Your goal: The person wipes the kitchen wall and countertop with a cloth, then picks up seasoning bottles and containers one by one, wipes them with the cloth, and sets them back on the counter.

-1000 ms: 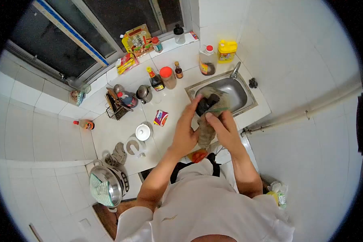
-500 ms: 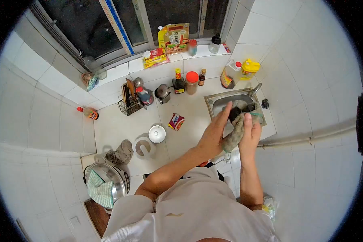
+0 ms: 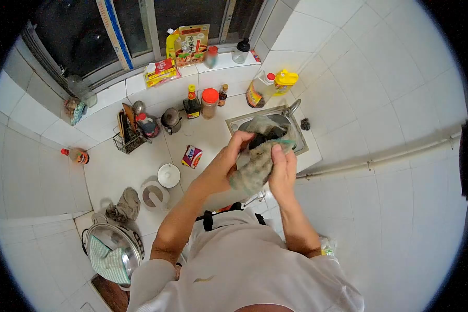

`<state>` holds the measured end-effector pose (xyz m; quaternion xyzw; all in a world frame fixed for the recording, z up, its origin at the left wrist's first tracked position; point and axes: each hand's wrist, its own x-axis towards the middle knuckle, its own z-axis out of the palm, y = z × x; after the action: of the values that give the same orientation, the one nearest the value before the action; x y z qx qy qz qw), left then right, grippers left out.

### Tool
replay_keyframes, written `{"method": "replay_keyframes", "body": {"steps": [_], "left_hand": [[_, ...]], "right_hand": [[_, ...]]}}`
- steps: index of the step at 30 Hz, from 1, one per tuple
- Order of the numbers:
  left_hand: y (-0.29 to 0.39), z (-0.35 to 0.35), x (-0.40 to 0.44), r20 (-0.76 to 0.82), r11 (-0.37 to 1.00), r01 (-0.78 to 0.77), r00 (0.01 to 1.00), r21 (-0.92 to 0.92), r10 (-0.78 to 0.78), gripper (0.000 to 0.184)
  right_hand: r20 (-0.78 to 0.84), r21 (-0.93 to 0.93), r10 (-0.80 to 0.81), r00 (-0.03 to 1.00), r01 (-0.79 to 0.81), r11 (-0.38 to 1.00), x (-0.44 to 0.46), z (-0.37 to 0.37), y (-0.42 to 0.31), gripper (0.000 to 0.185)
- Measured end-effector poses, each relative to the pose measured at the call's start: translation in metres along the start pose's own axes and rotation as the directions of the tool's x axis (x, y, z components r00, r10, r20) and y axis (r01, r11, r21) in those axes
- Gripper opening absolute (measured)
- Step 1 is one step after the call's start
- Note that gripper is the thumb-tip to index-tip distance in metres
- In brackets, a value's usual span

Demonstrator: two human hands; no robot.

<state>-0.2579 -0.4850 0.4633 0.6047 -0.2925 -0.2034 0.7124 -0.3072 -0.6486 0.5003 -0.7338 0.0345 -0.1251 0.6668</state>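
A worn grey cloth (image 3: 252, 170) with a greenish edge hangs between my hands, just in front of the sink (image 3: 234, 124) and partly covering it. My left hand (image 3: 224, 160) grips its left side, with the fingertips curled behind and out of sight. On the other side, my right hand (image 3: 283, 176) holds the cloth with the thumb pressed on top. A black object (image 3: 265, 136) sits in the upper folds; its kind cannot be made out.
Behind the sink are a faucet (image 3: 295, 106), an oil jug (image 3: 259, 91) and a yellow bottle (image 3: 285, 81). Leftward on the counter stand a red-lidded jar (image 3: 209, 104), a purple packet (image 3: 191, 156), a white lidded bowl (image 3: 168, 176) and a large steel pot (image 3: 135, 252).
The view has shifted, so the counter items appear further left. My left fingers have gone from stretched out to curled round the cloth, which is now spread wider between both hands.
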Motion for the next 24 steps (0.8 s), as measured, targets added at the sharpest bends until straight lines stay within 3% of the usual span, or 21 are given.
{"method": "replay_keyframes", "body": {"steps": [2, 3, 4, 6, 8, 9, 13, 14, 16, 17, 20, 21, 22, 24], "left_hand": [[-0.013, 0.009, 0.003, 0.055, 0.966, -0.066, 0.995, -0.249, 0.083, 0.088], [-0.022, 0.015, 0.003, 0.076, 0.924, -0.087, 0.989, -0.374, 0.124, 0.085], [-0.028, 0.020, 0.000, 0.128, 0.911, -0.151, 0.968, -0.383, 0.214, 0.096], [-0.017, 0.036, 0.002, 0.078, 0.894, -0.145, 0.978, -0.423, 0.195, 0.102], [-0.021, 0.043, -0.005, 0.011, 0.897, -0.122, 0.990, -0.425, 0.140, 0.106], [-0.030, 0.044, -0.007, -0.016, 0.881, -0.122, 0.992, -0.458, 0.129, 0.105], [-0.026, 0.046, -0.003, 0.014, 0.790, -0.063, 0.996, -0.610, 0.090, 0.097], [-0.022, 0.049, -0.002, -0.033, 0.799, -0.086, 0.996, -0.595, 0.083, 0.092], [-0.017, 0.059, 0.002, -0.215, 0.854, -0.177, 0.973, -0.490, 0.079, 0.081], [-0.016, 0.063, 0.005, -0.346, 0.891, -0.237, 0.933, -0.387, 0.098, 0.074], [-0.013, 0.064, 0.008, -0.469, 0.992, -0.129, 0.876, -0.006, 0.111, 0.061], [-0.013, 0.066, 0.010, -0.506, 0.982, -0.150, 0.841, 0.116, 0.189, 0.061], [-0.012, 0.070, 0.012, -0.532, 0.958, -0.164, 0.803, 0.236, 0.268, 0.061], [-0.014, 0.077, 0.017, -0.552, 0.902, -0.183, 0.737, 0.390, 0.388, 0.064]], "right_hand": [[0.113, 0.028, -0.073, 0.991, 0.070, 0.997, 0.006, -0.032, 0.010, 0.032], [0.128, 0.122, -0.028, 0.991, 0.012, 0.992, 0.008, -0.043, 0.017, 0.034], [0.138, 0.293, 0.088, 0.986, -0.126, 0.948, 0.010, -0.048, 0.026, 0.037], [0.188, 0.561, 0.267, 0.945, -0.326, 0.761, 0.012, -0.054, 0.048, 0.043], [0.347, 0.620, 0.343, 0.873, -0.488, 0.614, 0.021, -0.059, 0.053, 0.043], [0.433, 0.640, 0.306, 0.848, -0.529, 0.558, 0.021, -0.060, 0.047, 0.044], [0.538, 0.659, 0.247, 0.806, -0.585, 0.473, 0.022, -0.052, 0.000, 0.045], [0.438, 0.576, 0.264, 0.859, -0.494, 0.652, 0.019, -0.054, 0.017, 0.035], [0.284, 0.305, 0.076, 0.956, -0.165, 0.938, 0.024, -0.042, 0.048, 0.031], [0.266, 0.260, 0.003, 0.964, -0.074, 0.963, 0.027, -0.045, 0.048, 0.029], [0.223, 0.030, -0.248, 0.943, 0.248, 0.968, 0.034, -0.050, 0.027, 0.027], [0.235, -0.101, -0.347, 0.908, 0.378, 0.920, 0.034, -0.052, 0.025, 0.026], [0.241, -0.108, -0.324, 0.915, 0.357, 0.928, 0.030, -0.052, 0.023, 0.019], [0.105, -0.176, -0.544, 0.832, 0.554, 0.813, 0.026, -0.043, 0.016, 0.016]]}}
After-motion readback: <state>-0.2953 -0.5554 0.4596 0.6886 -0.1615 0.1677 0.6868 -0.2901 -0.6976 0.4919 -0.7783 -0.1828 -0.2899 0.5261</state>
